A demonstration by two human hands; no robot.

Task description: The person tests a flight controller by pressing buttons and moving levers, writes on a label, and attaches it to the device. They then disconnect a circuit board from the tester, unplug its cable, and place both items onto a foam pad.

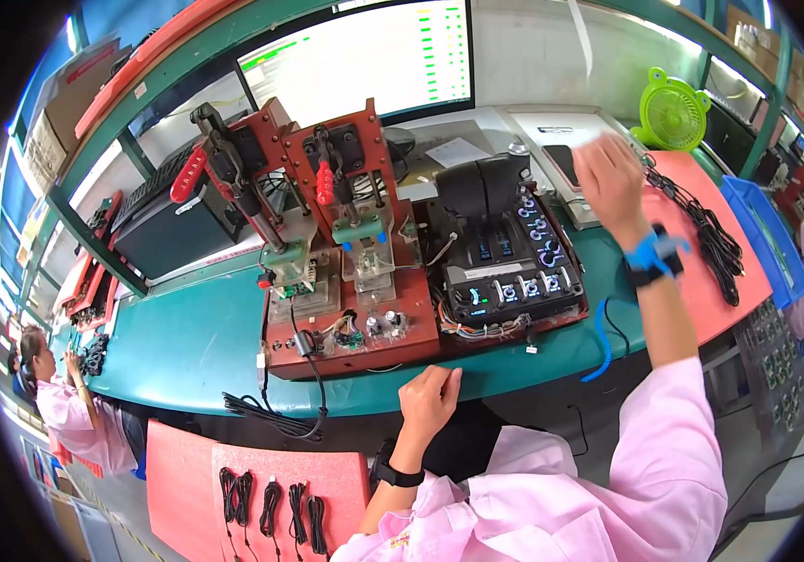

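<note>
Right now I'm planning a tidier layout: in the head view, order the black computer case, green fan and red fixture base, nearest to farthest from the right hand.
1. Green fan: just beyond the right hand, toward the right.
2. Red fixture base: across to the left.
3. Black computer case: farthest, well to the left.
</note>
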